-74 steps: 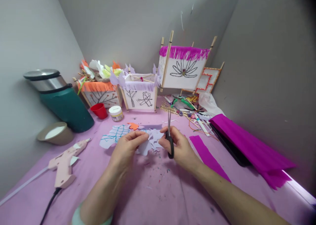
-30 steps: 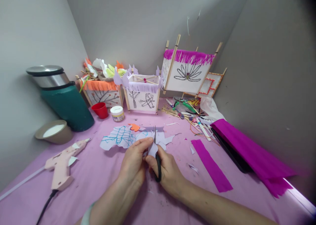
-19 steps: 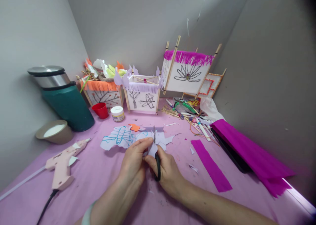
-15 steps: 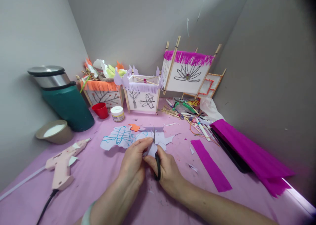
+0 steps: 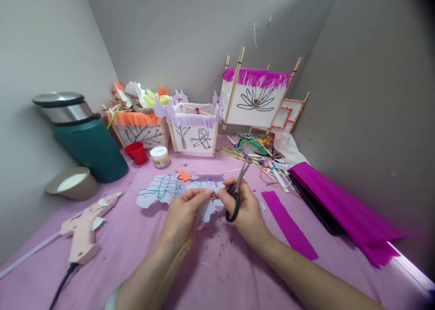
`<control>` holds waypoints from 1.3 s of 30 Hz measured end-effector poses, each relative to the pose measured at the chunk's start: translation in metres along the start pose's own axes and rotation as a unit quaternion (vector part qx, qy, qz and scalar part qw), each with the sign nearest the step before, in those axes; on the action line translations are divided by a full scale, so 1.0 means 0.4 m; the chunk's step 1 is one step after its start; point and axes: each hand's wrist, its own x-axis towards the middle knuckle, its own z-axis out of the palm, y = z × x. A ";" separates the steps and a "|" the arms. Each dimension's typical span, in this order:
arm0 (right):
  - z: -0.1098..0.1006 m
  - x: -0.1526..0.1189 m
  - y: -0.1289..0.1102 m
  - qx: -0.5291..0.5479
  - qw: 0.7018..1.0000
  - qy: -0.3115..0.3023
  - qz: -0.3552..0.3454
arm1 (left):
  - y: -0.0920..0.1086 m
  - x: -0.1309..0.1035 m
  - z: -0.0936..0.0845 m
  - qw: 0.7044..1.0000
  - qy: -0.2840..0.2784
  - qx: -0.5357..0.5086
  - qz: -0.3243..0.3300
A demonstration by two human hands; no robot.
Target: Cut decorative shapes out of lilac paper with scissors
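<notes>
My left hand [image 5: 186, 210] pinches a small lilac paper piece [image 5: 206, 210] at its upper edge. My right hand [image 5: 246, 208] has black-handled scissors [image 5: 239, 185] hooked in its fingers, the blades pointing up and away from the paper. Its thumb and fingertip meet close to the left fingertips at the paper; whether they also grip it is hard to see. Behind the hands lies a lilac sheet with blue drawn lines [image 5: 159, 190], beside an orange paper cutout [image 5: 184, 176].
A pink glue gun [image 5: 86, 228], a bowl [image 5: 73, 183], a green bottle [image 5: 90, 147], a red cup [image 5: 136, 152] and a white jar [image 5: 159, 157] stand left. Decorated paper lanterns [image 5: 195, 133] line the back. Magenta paper strip [image 5: 288, 224] and folded magenta paper [image 5: 343, 201] lie right.
The scissors have come away from the paper, tilting right in my right hand. That hand's fingertips have moved up to the paper held by my left hand.
</notes>
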 end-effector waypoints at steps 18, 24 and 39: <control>-0.045 0.024 -0.046 -0.039 0.993 -0.108 0.028 | 0.002 0.007 -0.013 0.941 -0.040 0.327 0.081; -0.033 0.019 -0.042 0.018 0.999 0.006 0.029 | 0.003 0.008 -0.008 0.989 -0.125 0.074 -0.027; -0.030 0.015 -0.036 0.000 0.993 -0.097 0.074 | 0.011 0.024 -0.015 0.999 -0.005 -0.041 -0.023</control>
